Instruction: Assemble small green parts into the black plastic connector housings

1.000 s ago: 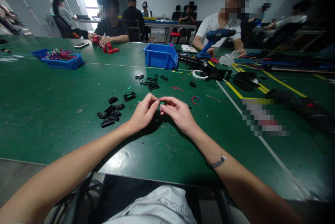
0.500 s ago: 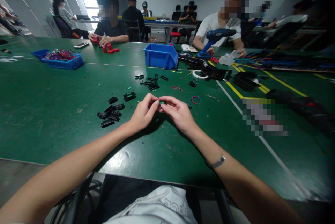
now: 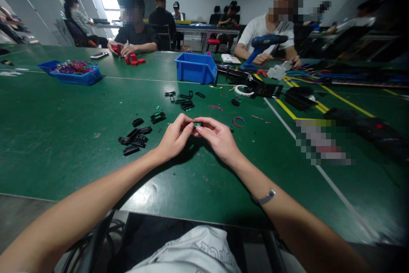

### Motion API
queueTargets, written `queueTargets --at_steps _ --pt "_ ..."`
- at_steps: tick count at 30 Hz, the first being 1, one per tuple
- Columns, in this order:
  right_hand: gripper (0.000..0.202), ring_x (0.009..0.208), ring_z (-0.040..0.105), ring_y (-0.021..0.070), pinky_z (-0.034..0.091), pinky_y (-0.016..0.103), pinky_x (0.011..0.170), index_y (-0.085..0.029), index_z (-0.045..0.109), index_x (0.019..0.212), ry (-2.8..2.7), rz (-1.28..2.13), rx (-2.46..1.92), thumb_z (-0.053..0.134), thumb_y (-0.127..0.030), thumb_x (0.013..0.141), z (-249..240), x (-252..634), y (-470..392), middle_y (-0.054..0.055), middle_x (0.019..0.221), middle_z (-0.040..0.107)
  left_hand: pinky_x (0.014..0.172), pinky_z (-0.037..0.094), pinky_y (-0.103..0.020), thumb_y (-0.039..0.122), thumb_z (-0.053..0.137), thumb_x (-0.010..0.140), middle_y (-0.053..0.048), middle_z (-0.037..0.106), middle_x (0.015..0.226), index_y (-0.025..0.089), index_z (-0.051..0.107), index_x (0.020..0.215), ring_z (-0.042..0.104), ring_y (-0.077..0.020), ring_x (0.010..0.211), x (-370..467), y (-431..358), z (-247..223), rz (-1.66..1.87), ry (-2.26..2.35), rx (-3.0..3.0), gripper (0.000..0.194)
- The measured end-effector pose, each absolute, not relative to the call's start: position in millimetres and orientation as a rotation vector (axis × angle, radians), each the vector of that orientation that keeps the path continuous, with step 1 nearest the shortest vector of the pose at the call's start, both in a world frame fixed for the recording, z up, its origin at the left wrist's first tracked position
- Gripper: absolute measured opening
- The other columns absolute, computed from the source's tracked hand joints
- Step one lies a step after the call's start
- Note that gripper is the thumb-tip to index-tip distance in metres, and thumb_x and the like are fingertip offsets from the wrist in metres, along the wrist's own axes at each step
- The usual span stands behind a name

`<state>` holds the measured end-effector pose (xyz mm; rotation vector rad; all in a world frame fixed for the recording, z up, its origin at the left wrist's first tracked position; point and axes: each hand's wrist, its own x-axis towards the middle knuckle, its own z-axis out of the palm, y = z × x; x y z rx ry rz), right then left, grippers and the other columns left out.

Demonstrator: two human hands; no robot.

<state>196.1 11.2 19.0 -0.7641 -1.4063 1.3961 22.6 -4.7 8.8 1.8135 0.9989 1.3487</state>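
My left hand (image 3: 175,138) and my right hand (image 3: 217,136) meet above the green table, fingertips closed around a small black part with a green piece (image 3: 197,125). Most of that part is hidden by my fingers. Left of my hands lies a loose pile of black plastic housings (image 3: 136,139). A black housing with green inside (image 3: 158,117) rests just beyond them. Farther off are several thin black frames (image 3: 185,102). To the right of my hands sits a curved red and blue wire (image 3: 239,121).
A blue bin (image 3: 195,68) stands beyond the frames, with a blue power drill (image 3: 266,43) to its right. At the far left, a blue tray (image 3: 76,78) holds tangled coloured wires. Two people sit across the table; one handles red blocks (image 3: 134,59).
My hands stay in nearly the same place, still pinching the small part. Across the table, the person in white has shifted their hands near the red pieces.
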Motion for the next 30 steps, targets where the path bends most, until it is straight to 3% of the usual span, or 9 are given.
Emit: queueTargets --at_steps 30 --pt "0.031 0.083 0.071 0.0177 0.059 0.037 0.087 -0.021 0.075 0.109 -1.417 1.378 -0.755 0.08 -0.031 0.08 18.2 197.1 11.9 0.005 0.102 0.074 0.066 0.044 -0.024 0.038 0.05 0.102 -0.001 0.062 0.081 0.018 0.056 0.102 0.057 -0.011 0.07 23.1 -3.9 9.1 1.352 0.97 1.793 0.021"
